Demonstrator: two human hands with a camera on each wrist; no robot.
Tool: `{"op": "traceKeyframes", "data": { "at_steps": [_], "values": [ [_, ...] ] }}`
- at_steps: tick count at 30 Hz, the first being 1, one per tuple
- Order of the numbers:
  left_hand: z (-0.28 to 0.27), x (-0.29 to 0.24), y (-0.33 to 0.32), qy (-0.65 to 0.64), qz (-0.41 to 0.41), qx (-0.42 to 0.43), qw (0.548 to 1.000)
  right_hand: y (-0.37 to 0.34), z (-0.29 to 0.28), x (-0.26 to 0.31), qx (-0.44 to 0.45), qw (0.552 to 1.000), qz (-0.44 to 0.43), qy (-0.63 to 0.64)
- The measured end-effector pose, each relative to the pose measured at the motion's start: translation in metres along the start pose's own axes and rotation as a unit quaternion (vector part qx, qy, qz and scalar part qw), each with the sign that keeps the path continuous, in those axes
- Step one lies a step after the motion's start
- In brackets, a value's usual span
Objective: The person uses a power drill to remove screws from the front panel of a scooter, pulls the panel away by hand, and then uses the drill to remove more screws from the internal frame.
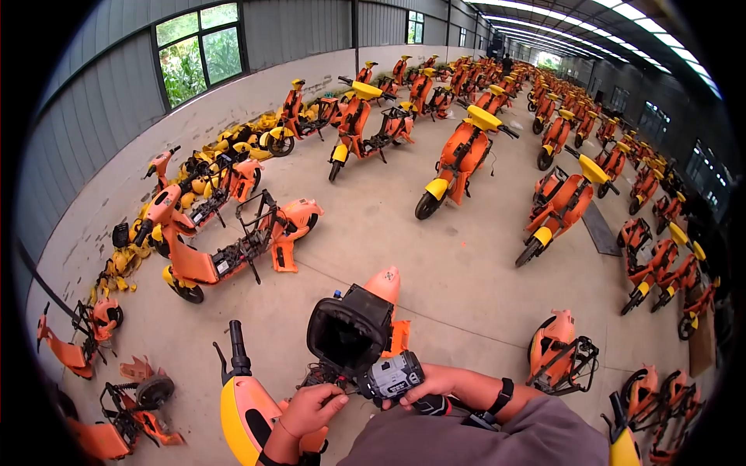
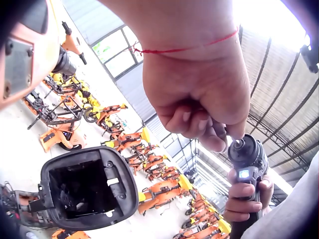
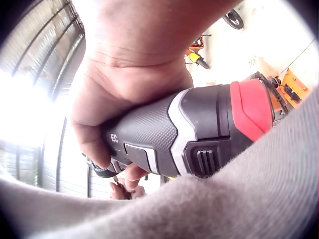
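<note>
I log the right hand (image 1: 432,383) gripping the drill (image 1: 391,377) beside the black bin's (image 1: 374,307) near edge, the left hand (image 1: 312,408) apparently pinching its bit (image 2: 238,143); an accidental start, I judge, could twist it through that pinch.

drill (image 1: 392,374) in right grip (image 1: 435,382), left grip (image 1: 315,408) beside, bin (image 1: 376,305) ahead, scooters (image 1: 458,159) beyond

A grey, black and red power drill (image 1: 394,376) is being held in the right hand (image 1: 437,385), its nose being aimed leftward, its slim bit (image 2: 239,143) being pinched by the left hand (image 1: 309,408).
</note>
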State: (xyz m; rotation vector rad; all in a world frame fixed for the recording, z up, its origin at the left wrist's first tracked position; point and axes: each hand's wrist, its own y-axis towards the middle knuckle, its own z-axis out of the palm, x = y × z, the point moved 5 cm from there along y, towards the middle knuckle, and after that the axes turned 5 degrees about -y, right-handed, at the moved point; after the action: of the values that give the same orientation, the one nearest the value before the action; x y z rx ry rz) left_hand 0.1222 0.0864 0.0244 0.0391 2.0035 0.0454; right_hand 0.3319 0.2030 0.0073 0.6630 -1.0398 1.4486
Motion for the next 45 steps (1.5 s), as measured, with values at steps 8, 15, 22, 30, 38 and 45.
{"op": "traceKeyframes", "data": {
  "at_steps": [8, 15, 22, 30, 38, 45],
  "values": [
    [0.002, -0.008, 0.001, 0.003, 0.003, -0.008, 1.0, 0.0, 0.001, 0.0, -0.002, 1.0, -0.011, 0.001],
    [0.001, 0.002, 0.0, 0.047, -0.057, 0.064, 0.995, -0.001, 0.001, 0.002, -0.008, 1.0, 0.0, 0.006],
    [-0.044, 0.009, -0.01, -0.024, -0.058, -0.149, 0.987, 0.003, -0.006, 0.014, -0.014, 0.999, -0.015, -0.046],
    [-0.147, 0.043, -0.059, 0.037, -0.146, -0.575, 0.804, 0.067, 0.008, 0.025, 0.053, 0.991, 0.023, -0.118],
    [-0.167, 0.1, -0.109, 0.092, -0.307, -0.509, 0.799, 0.133, 0.042, 0.0, 0.08, 0.969, 0.062, -0.223],
    [-0.155, 0.096, -0.094, 0.146, -0.35, -0.365, 0.85, 0.154, 0.044, -0.025, 0.111, 0.953, 0.07, -0.272]
  ]
}}
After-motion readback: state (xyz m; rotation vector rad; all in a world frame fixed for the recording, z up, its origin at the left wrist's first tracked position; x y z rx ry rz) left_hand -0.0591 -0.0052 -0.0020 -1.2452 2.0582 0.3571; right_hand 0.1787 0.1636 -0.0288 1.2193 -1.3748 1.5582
